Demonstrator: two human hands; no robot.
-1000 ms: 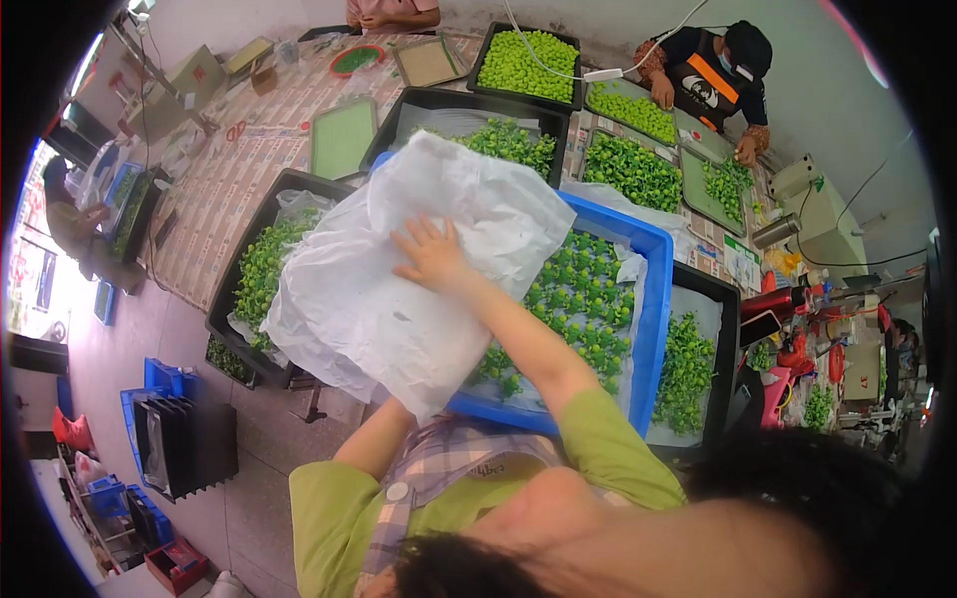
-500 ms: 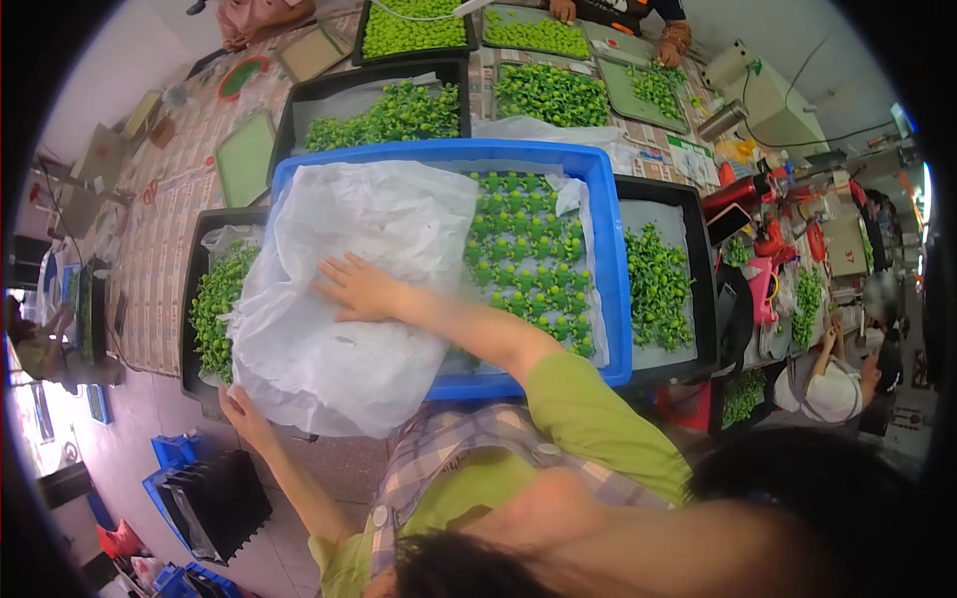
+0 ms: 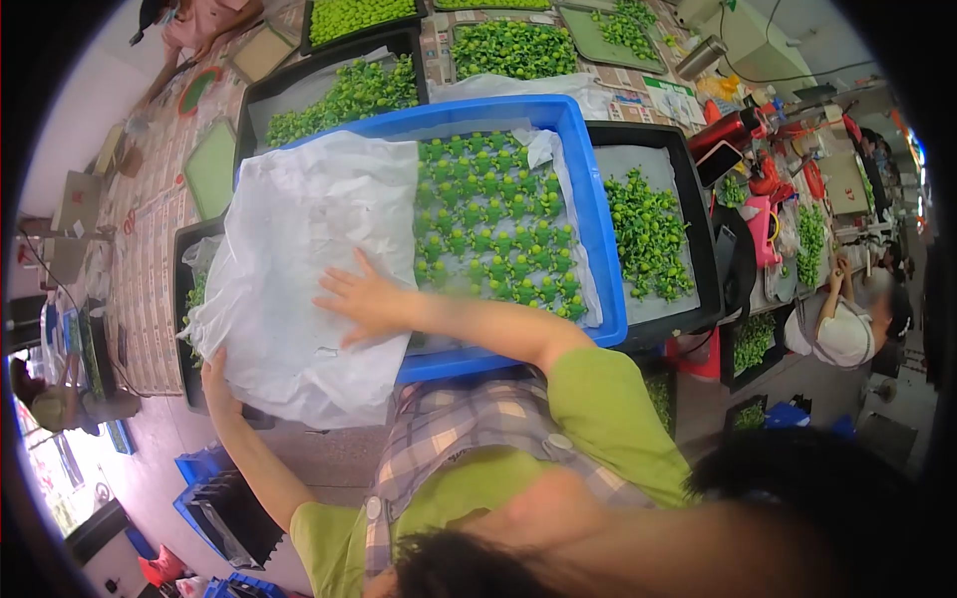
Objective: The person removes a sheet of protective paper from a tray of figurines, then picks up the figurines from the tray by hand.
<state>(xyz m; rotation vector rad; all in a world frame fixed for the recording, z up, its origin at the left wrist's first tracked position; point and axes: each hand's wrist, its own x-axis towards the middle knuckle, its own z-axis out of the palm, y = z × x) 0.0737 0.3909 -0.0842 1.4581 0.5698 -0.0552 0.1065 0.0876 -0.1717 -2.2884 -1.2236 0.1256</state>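
A white sheet (image 3: pixel 309 209) covers the left part of a blue tray (image 3: pixel 595 229) and hangs over its left and near edges. On top of the sheet lies my right hand (image 3: pixel 367 299), palm down with its fingers spread. My left hand (image 3: pixel 217 384) is at the sheet's lower left edge, fingers pointing up against it; whether they pinch the sheet is hidden. Rows of small green plastic plants (image 3: pixel 498 219) stand on a pale liner in the uncovered right part of the blue tray.
Black trays of green pieces flank the blue tray at the right (image 3: pixel 653 239), back left (image 3: pixel 329 100) and left. A phone (image 3: pixel 718 162) and a red object (image 3: pixel 726 132) lie right. Co-workers are at the upper left (image 3: pixel 204 25), far left and right (image 3: pixel 837 324).
The sheet has come down flat over the tray's left part. My left hand has come out from below to its left edge, and my right hand has slid down across it. The view has shifted.
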